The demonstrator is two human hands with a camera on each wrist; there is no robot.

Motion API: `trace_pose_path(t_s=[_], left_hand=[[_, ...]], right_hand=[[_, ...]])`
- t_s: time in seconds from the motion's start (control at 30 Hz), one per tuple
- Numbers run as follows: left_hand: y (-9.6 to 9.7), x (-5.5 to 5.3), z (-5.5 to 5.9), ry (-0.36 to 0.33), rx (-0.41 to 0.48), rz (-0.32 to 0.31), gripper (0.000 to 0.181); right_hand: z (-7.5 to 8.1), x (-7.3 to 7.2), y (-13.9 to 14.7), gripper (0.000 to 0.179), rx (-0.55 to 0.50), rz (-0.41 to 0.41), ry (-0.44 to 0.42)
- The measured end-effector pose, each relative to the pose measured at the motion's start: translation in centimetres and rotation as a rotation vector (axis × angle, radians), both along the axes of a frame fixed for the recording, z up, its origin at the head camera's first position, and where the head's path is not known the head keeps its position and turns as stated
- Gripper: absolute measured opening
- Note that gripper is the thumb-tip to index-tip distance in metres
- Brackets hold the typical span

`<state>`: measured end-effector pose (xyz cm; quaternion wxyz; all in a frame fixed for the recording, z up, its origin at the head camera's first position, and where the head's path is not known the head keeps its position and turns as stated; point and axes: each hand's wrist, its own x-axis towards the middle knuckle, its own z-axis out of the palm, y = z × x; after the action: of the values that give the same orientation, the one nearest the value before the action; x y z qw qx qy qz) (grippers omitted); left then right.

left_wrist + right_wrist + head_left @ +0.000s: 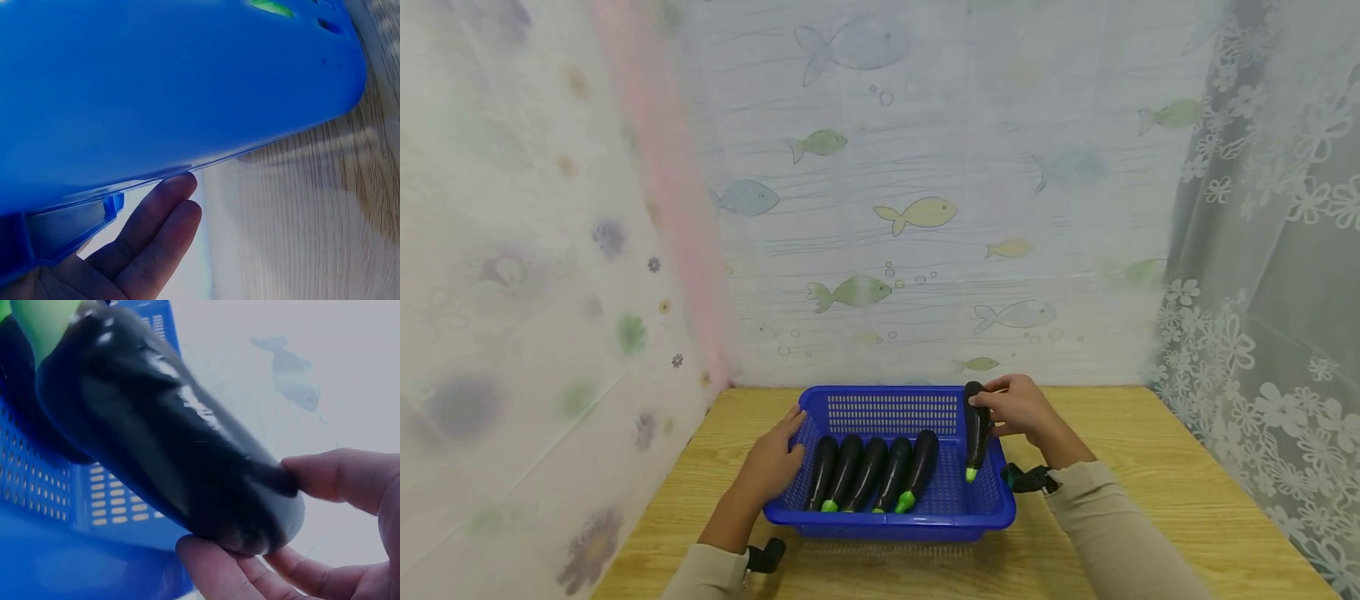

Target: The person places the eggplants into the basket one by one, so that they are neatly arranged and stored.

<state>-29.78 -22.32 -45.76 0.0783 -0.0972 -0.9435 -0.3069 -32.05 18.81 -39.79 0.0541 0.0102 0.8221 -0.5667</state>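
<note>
A blue plastic basket point(891, 518) with slotted walls sits on the table. Several dark eggplants point(874, 473) lie side by side in its left half, green stem ends toward the near wall. My right hand point(1018, 408) pinches another eggplant point(977, 429) over the basket's right end. That eggplant hangs with its green stem down; in the right wrist view, thumb and fingers clasp its rounded blunt end point(262, 512). My left hand point(772, 457) rests against the basket's left rim. Two of its straight fingers point(165, 234) touch the rim's edge in the left wrist view.
The wood-grain table point(1090, 533) extends on both sides of the basket. Behind it hangs a pale fish-print curtain point(925, 317). A flowered sheet point(550, 333) stands at the left and a lace-patterned curtain point(1262, 350) at the right. Both wrists wear a black strap mount.
</note>
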Motion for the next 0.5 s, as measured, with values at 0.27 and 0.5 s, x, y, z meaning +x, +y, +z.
trace_pose_path(t_s=[0.27,0.5], left_hand=[[0.2,0.2,0.2,0.003,0.006,0.0,0.062],[0.2,0.0,0.1,-0.011,0.007,0.013,0.062]], right_hand=[[0.4,-0.3,-1.4,0.061,0.08,0.03,0.007],[0.1,-0.4,-3.1,0.057,0.143,0.041,0.015]])
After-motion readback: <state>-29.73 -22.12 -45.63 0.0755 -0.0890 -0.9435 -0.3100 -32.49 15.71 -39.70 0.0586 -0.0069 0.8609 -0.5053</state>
